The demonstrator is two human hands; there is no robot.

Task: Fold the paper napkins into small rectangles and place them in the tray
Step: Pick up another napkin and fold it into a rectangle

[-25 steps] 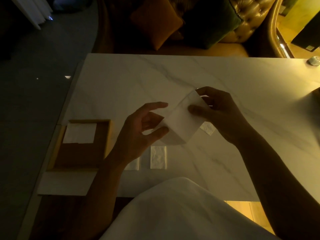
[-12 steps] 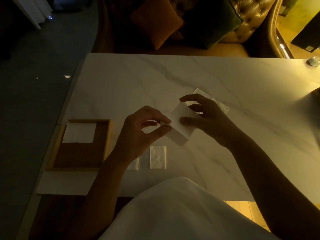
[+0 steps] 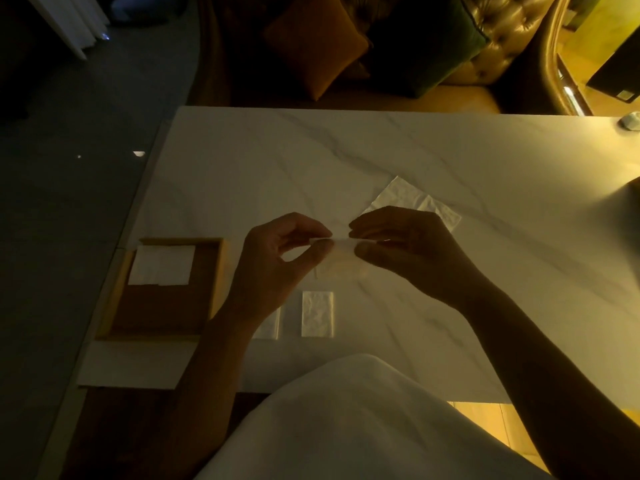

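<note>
i see my left hand (image 3: 273,261) and right hand (image 3: 408,251) each pinching one napkin (image 3: 341,242) edge-on above the table (image 3: 242,174).

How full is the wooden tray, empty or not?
Not empty: a white folded napkin lies at the far end of the tray; the rest of its floor is bare.

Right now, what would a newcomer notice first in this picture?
The left hand and right hand pinch a napkin between them over the table. At left, a wooden tray holds one white napkin at its far end. A folded napkin lies on the table, nearer than the hands.
</note>
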